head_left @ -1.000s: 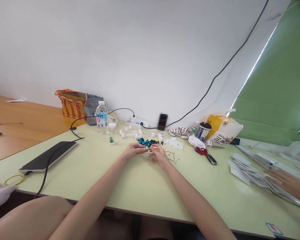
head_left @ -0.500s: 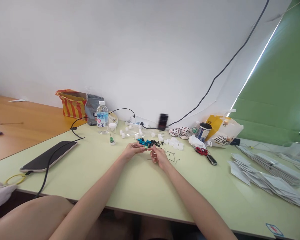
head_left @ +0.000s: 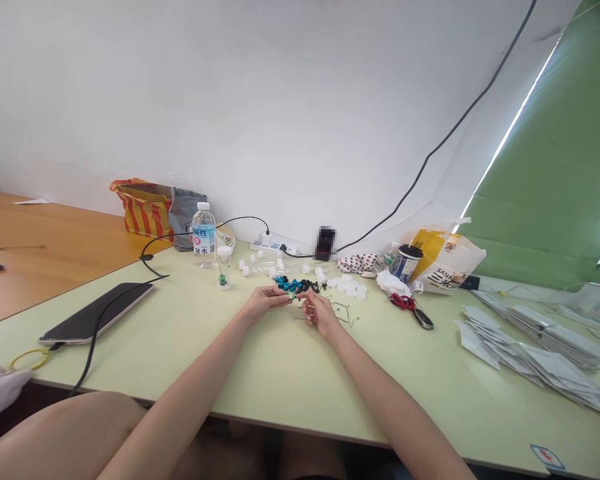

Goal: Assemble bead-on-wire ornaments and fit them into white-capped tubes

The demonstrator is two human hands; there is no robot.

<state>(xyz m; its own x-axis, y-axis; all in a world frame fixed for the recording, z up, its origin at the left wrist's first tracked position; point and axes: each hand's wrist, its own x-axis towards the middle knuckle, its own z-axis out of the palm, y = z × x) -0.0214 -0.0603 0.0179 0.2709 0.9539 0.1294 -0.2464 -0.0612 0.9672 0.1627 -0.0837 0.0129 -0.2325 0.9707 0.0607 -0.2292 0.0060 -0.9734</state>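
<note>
Fingers (head_left: 283, 297) of both hands (head_left: 265, 301) (head_left: 320, 313) pinch a green piece (head_left: 294, 295) by glossy blue beads (head_left: 286, 283).

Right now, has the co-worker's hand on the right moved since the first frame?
Yes: it has gone rightward out of view. It lay on the white packets; now none of it shows over them or the pale green table beside them.
</note>
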